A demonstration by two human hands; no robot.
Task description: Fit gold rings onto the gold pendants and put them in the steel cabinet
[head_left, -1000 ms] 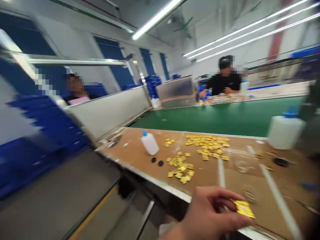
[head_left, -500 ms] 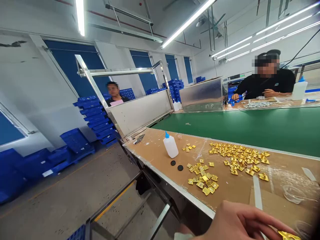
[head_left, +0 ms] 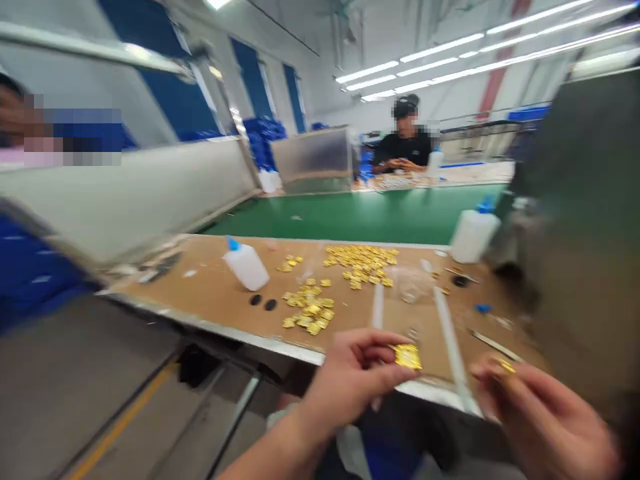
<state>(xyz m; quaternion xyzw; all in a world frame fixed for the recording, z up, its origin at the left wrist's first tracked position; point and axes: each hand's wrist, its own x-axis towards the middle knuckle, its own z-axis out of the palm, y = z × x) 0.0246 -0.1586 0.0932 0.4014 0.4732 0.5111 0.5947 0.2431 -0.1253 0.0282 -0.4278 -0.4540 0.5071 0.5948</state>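
Observation:
My left hand (head_left: 350, 370) pinches a square gold-coloured metal piece (head_left: 408, 357) between thumb and fingers, just over the front edge of the brown worktable (head_left: 210, 293). To its right, my right hand (head_left: 545, 407) is closed on a small gold piece (head_left: 506, 365), partly hidden by the fingers and blurred. A loose group of gold pieces (head_left: 310, 308) lies beyond my left hand. Farther back is a larger pile of similar gold pieces (head_left: 361, 260). A small clear plastic dish (head_left: 411, 290) sits near that pile.
A white squeeze bottle (head_left: 247, 267) stands left beside two black discs (head_left: 263, 303); another bottle (head_left: 473, 233) stands right. Behind the table runs a green belt (head_left: 320, 213). A stick (head_left: 495, 343) and blue cap (head_left: 483, 309) lie right. One co-worker (head_left: 405, 143) sits across; another person is far left.
The view has turned to the right. My right hand has come into sight with a gold piece, and my left hand with its gold piece now shows nearer the middle.

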